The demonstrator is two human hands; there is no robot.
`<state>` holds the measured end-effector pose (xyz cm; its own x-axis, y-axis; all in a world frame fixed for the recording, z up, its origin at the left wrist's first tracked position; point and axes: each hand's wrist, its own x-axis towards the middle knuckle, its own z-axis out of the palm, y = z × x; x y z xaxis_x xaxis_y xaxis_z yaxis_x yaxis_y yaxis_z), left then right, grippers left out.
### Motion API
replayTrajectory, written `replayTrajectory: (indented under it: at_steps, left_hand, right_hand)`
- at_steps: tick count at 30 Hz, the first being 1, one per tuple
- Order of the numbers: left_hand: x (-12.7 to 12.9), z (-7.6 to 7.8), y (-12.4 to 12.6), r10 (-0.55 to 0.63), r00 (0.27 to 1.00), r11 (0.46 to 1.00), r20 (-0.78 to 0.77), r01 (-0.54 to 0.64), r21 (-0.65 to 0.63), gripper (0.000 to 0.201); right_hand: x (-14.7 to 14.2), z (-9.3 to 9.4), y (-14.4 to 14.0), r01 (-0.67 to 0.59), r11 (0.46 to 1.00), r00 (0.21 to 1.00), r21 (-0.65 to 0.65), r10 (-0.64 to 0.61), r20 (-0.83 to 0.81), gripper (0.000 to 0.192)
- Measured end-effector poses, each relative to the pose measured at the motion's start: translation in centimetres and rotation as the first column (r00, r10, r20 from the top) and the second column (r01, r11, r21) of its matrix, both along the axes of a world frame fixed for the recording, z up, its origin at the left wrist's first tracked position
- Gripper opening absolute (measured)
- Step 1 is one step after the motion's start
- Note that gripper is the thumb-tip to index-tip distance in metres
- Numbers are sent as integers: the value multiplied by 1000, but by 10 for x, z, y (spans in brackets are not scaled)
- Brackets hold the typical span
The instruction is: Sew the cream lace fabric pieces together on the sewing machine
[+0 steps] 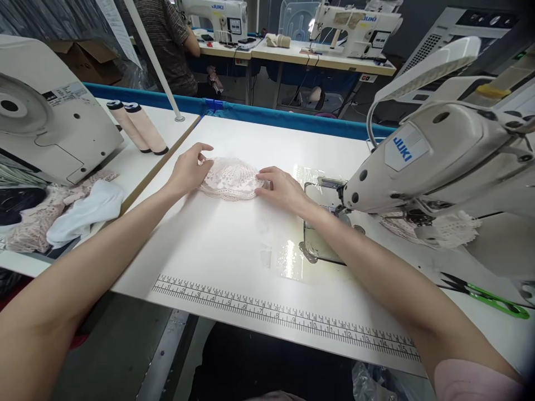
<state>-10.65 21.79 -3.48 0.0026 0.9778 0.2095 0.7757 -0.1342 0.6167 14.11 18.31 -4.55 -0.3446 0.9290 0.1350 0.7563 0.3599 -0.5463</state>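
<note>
Head view: both hands rest on a small piece of pink lace lying flat on the white table, well back from the near edge with its printed ruler. The left hand sits on the lace's left end, fingers curled over its edge in a loose pinch; the right hand lies flat with fingertips pressing the right end — not closed around it. Bare tabletop stretches between the lace and the ruler, broken only by the forearms. To the right the room narrows: the sewing machine stands near the right hand, its metal plate just beside the wrist. Green-handled scissors lie further right. Two thread cones stand on the neighbouring table — well apart from the left hand.
</note>
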Motion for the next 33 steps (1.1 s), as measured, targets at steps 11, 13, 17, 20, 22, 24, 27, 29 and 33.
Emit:
replayTrajectory:
  at_steps: [11, 13, 17, 20, 22, 24, 27, 29, 33]
  left_hand:
    - [4, 4, 4, 44, 962, 998, -268, -53, -25, 27]
    - [5, 3, 3, 54, 949, 998, -311, -42, 46, 28]
    - [7, 3, 4, 67, 985, 993, -160, -51, 103, 26]
    - [5, 5, 4, 33, 989, 998, 142, -24, -65, 29]
    - [1, 8, -1, 9, 962, 988, 272, 34, -152, 42]
    - [-4, 10, -9, -27, 952, 979, 306, 86, -183, 56]
    - [-11, 12, -24, -42, 969, 977, 245, 91, -193, 66]
    - [-14, 10, -30, -43, 984, 982, 175, 74, -176, 67]
    - [-14, 2, -31, -71, 986, 991, 151, 87, -106, 67]
  right_hand:
    - [0, -1, -3, -27, 997, 992, 76, 17, 122, 35]
    - [1, -2, -3, -28, 997, 992, 78, 18, 122, 36]
    - [1, -2, -3, -25, 997, 993, 79, 15, 120, 37]
    - [2, -3, -4, -25, 996, 993, 83, 16, 115, 37]
    - [3, -3, -3, -26, 996, 994, 86, 16, 111, 37]
    - [4, -3, -4, -27, 995, 994, 91, 17, 107, 36]
    - [3, -2, -7, -16, 989, 996, 147, 3, 88, 35]
    - [-1, -1, -11, -43, 966, 998, 254, 28, 62, 28]
    - [-16, 2, -18, -196, 892, 980, 408, 163, 115, 11]
